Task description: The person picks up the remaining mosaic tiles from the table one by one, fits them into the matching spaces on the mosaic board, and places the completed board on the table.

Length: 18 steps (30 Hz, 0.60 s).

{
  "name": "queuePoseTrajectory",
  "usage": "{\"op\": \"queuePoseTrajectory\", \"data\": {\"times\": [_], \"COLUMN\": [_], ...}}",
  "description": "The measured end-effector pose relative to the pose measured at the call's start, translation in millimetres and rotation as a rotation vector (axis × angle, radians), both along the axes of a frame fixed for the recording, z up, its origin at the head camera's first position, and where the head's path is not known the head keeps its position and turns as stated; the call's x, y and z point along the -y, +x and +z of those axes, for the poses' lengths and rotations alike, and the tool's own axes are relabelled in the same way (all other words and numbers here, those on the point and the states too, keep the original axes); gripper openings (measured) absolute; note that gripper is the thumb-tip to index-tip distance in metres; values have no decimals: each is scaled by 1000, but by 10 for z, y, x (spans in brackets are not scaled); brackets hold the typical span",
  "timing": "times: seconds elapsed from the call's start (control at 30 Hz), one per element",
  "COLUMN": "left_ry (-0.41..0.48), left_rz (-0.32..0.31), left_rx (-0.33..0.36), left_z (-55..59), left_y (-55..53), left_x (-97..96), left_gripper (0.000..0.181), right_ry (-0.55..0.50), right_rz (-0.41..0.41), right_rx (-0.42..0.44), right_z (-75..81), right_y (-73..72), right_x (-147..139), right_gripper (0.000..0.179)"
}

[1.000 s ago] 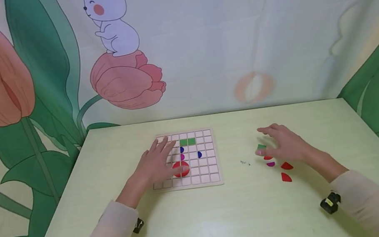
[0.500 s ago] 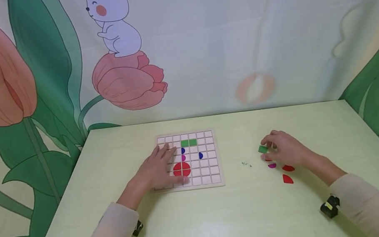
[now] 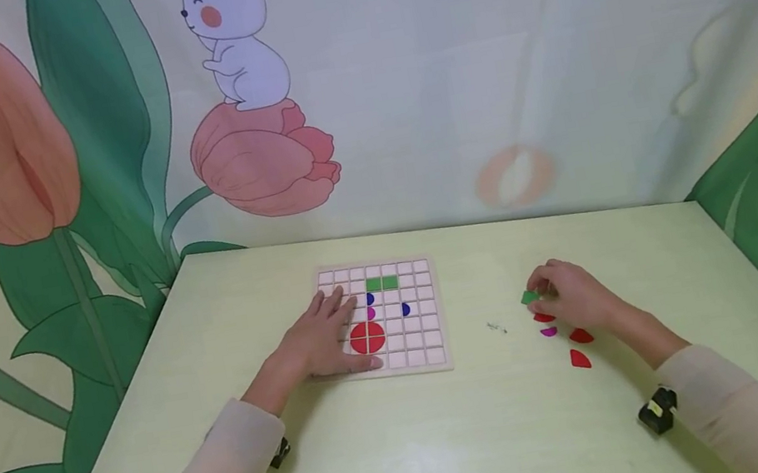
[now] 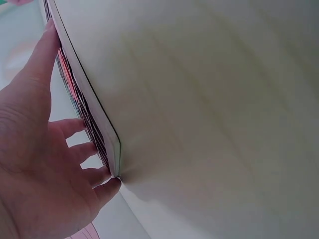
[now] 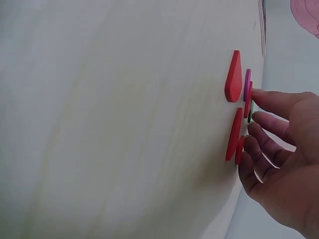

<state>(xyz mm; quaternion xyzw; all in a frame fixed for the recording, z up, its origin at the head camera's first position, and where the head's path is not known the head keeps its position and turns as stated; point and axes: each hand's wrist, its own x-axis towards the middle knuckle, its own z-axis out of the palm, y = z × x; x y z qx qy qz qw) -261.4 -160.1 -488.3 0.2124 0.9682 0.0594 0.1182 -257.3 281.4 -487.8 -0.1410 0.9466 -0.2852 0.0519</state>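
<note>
My left hand [image 3: 324, 339] rests with spread fingers on the left part of a square white grid board [image 3: 413, 340]; its thumb lies near the front edge. On the board are two green squares [image 3: 382, 283], two dark blue half-circles [image 3: 405, 309], a magenta half-circle [image 3: 371, 314] and a red circle [image 3: 367, 337] of quarter pieces. To the right, my right hand [image 3: 572, 295] pinches a loose green square piece [image 3: 529, 297] between thumb and fingertips. Near that hand lie red quarter pieces [image 3: 580, 358] and a magenta half-circle piece [image 3: 549, 332]. The right wrist view shows the red pieces [image 5: 233, 77] edge-on.
The pale table [image 3: 417, 450] carries a small dark mark [image 3: 497, 327] between board and loose pieces. Behind its far edge hangs a curtain [image 3: 400, 97] printed with tulips and a rabbit. A black wrist camera [image 3: 658, 411] sits at my right sleeve.
My right hand's fingers have come down and closed on the green square piece, which now looks tilted. The left hand stays on the board, its thumb shifted slightly toward the front edge.
</note>
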Motion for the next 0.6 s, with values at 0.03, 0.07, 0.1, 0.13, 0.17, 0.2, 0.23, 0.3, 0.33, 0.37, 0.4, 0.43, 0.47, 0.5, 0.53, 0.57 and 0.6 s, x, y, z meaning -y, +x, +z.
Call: {"op": "queuePoseTrajectory", "data": {"times": [0.03, 0.07, 0.1, 0.13, 0.17, 0.2, 0.23, 0.3, 0.33, 0.37, 0.4, 0.43, 0.47, 0.5, 0.53, 0.57, 0.6], "left_ry": [1, 4, 5, 7, 2, -8, -11, -26, -29, -32, -32, -27, -32, -32, -31, -33, -36], "left_rz": [-2, -4, 0, 1, 4, 3, 4, 0, -2, -4, -4, -3, -3, -3, 0, 1, -2], "left_rx": [-2, -4, -1, -3, -2, -2, -1, 0, 2, 4, 5, 9, 12, 15, 20, 23, 25], "left_z": [-3, -7, -5, -6, -6, -3, 3, 18, 27, 38, 46, 53, 55, 55, 54, 45, 31], "left_y": [-3, -6, -7, -9, -16, -23, -28, -39, -43, -44, -45, -40, -37, -28, -18, -8, -2], "left_x": [-7, -13, -18, -21, -23, -26, -27, -32, -36, -40, -42, -44, -47, -49, -51, -52, -55], "left_gripper": [121, 121, 121, 121, 121, 121, 121, 121, 121, 121, 120, 120, 120, 120, 120, 120, 120], "right_ry": [-18, -34, -50, -63, -75, -83, -90, -92, -95, -98, -102, -105, -105, -105, -105, -104, -103], "right_rz": [-7, -14, -19, -25, -27, -30, -29, -30, -30, -28, -21, -20, -18, -14, -9, 0, 3], "right_rx": [9, 17, 24, 31, 37, 42, 45, 50, 56, 64, 68, 75, 82, 88, 94, 96, 99], "right_z": [-5, -13, -16, -17, -19, -25, -25, -33, -36, -42, -43, -46, -51, -55, -57, -57, -59], "right_y": [4, 8, 10, 10, 8, 1, -4, -18, -24, -30, -33, -35, -34, -31, -28, -22, -15], "right_x": [-8, -15, -18, -20, -22, -24, -24, -24, -25, -27, -29, -27, -25, -23, -23, -24, -28], "right_gripper": [25, 25, 24, 24, 25, 25, 26, 28, 27, 27, 28, 27, 27, 27, 27, 27, 28]}}
